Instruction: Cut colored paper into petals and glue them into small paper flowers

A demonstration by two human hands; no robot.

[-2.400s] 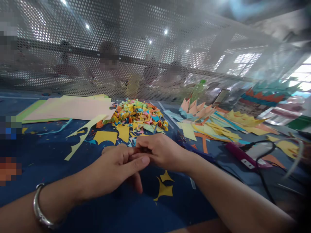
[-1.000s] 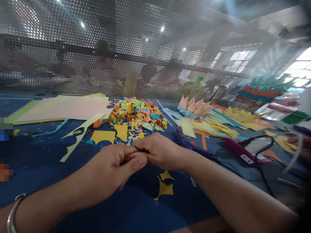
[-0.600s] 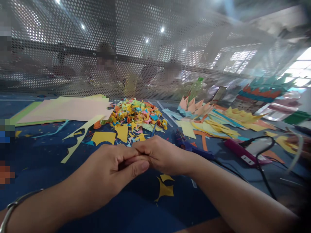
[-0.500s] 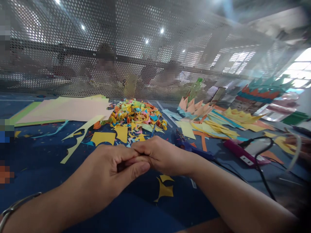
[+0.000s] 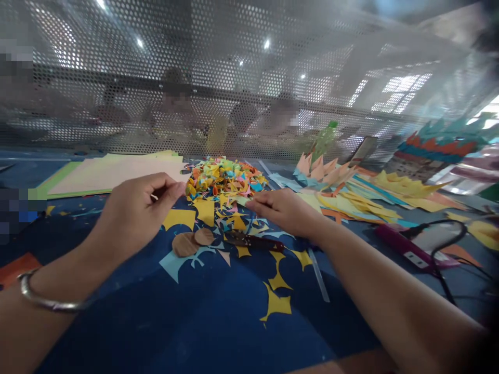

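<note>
My left hand (image 5: 138,215) is closed in a pinch, thumb and forefinger pressed together above the yellow paper offcut (image 5: 179,219). My right hand (image 5: 286,210) is pinched too, its fingertips at the front of a heap of coloured paper scraps (image 5: 226,176). Anything in either pinch is too small or hidden to name. Between the hands lie two round wooden discs (image 5: 184,244), a light blue paper offcut (image 5: 173,264) and a long dark brown-red object (image 5: 259,241). Beneath my right wrist a clear stick (image 5: 319,278) lies on the blue table (image 5: 175,327).
Paper sheets (image 5: 113,174) are stacked at the back left. Paper crowns (image 5: 323,171) and yellow strips (image 5: 354,202) lie to the right, near a purple power strip (image 5: 417,249) with black cords. A perforated metal screen (image 5: 218,67) stands behind, with people beyond it.
My hands were joined in the middle and have now moved apart, left hand leftward and right hand up and right. The wooden discs and brown-red object between them now show. The view shifted slightly.
</note>
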